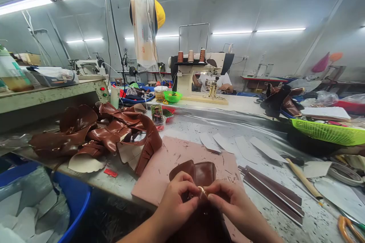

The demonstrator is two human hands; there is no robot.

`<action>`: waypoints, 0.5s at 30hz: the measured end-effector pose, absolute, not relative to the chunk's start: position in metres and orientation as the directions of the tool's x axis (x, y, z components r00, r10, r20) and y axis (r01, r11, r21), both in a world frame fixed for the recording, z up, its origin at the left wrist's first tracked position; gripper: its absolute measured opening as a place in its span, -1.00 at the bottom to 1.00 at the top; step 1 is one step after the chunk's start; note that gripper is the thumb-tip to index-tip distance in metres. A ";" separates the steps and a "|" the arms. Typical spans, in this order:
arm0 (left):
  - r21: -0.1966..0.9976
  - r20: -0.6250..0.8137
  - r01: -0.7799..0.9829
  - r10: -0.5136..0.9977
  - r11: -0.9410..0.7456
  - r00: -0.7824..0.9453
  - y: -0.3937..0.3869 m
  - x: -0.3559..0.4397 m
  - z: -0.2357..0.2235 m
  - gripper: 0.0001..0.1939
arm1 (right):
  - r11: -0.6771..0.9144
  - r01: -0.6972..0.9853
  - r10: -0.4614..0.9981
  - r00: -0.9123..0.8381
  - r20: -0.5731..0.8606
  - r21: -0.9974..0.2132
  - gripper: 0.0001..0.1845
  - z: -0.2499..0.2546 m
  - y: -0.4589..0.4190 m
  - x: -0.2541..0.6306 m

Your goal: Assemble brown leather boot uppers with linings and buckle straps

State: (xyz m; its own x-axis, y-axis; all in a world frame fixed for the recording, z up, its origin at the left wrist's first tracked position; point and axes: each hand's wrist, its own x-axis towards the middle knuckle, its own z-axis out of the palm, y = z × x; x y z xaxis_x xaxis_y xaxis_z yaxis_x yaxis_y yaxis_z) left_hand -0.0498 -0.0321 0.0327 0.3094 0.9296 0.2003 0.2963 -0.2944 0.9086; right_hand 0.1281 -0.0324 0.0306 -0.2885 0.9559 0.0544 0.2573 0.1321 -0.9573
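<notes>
A brown leather piece point(205, 173), shaped like part of a shoe upper, lies low in front of me across a pink cutting mat point(154, 174). Over it, my left hand point(180, 198) and my right hand point(229, 201) meet, thumbs and fingertips pinched together. Between them shows a small gold-coloured metal buckle point(202, 190), gripped from both sides. My fingers cover part of the buckle, so how it sits on the leather cannot be told. The near part of the leather runs down in shadow beneath my wrists.
Brown leather uppers point(114, 129) are heaped at left, above a blue bin point(74, 197). On the right lie white pieces point(265, 148), dark brown strips point(272, 193), a wooden-handled hammer point(303, 178), orange-handled scissors point(349, 229) and a green basket point(327, 131). A person sits behind a sewing machine point(186, 79).
</notes>
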 end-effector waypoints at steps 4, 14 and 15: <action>0.918 0.204 0.264 0.924 -0.296 0.324 -0.031 -0.050 0.035 -0.93 | 0.137 0.279 0.951 -0.307 0.047 -0.951 -0.86 0.035 -0.036 0.130; 0.951 0.126 0.224 0.931 -0.211 0.342 -0.034 -0.050 0.035 -0.88 | 0.136 0.330 0.974 -0.216 0.066 -0.934 -0.81 0.037 -0.040 0.128; 0.953 0.121 0.224 0.934 -0.204 0.336 -0.034 -0.050 0.036 -0.88 | 0.173 0.372 0.974 -0.205 0.101 -0.912 -0.81 0.036 -0.041 0.127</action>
State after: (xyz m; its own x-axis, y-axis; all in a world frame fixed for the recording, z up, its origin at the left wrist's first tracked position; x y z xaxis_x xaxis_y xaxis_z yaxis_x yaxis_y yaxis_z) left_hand -0.0496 -0.0342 0.0357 0.3361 0.9341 0.1206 0.2242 -0.2038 0.9530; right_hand 0.1274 -0.0408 0.0361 -0.2046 0.9736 0.1012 0.3723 0.1730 -0.9119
